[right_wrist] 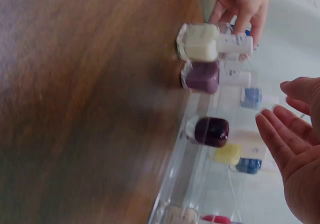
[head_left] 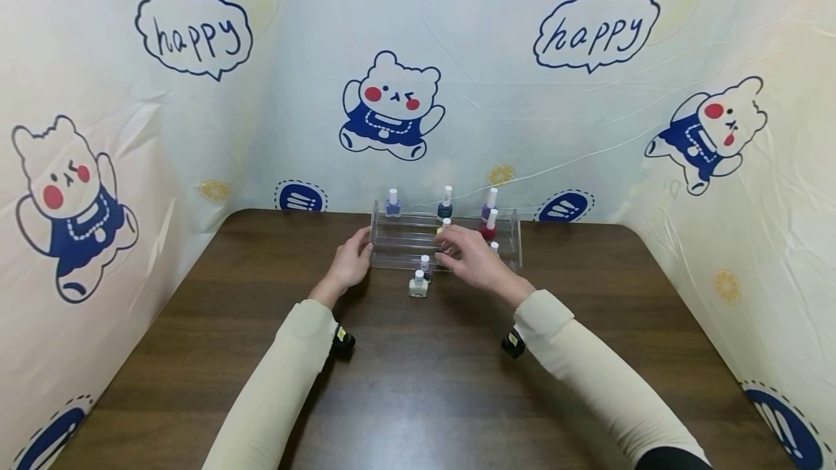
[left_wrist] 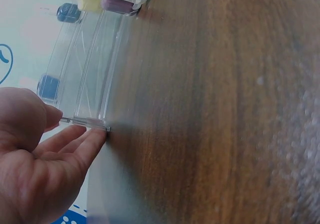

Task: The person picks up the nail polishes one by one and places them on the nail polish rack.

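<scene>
A clear stepped rack (head_left: 401, 241) stands at the table's far side with nail polish bottles on its tiers. My left hand (head_left: 346, 263) touches the rack's left end, fingers extended against the end panel in the left wrist view. Over the rack's middle is my right hand (head_left: 480, 256); the right wrist view shows its thumb and fingers apart, holding nothing. Nearest its fingertips stand a dark plum bottle (right_wrist: 212, 131) on the front tier and a yellow bottle (right_wrist: 226, 154) behind. A white bottle (head_left: 418, 287) and a mauve bottle (right_wrist: 201, 77) stand before the rack.
Blue (head_left: 392, 205), dark teal (head_left: 445, 207) and purple (head_left: 486, 210) bottles stand along the back tier. A red bottle (head_left: 488, 231) is on the right, with a pale bottle (right_wrist: 181, 215) in front. A printed cloth (head_left: 392, 6) hangs behind the wooden table (head_left: 405, 383).
</scene>
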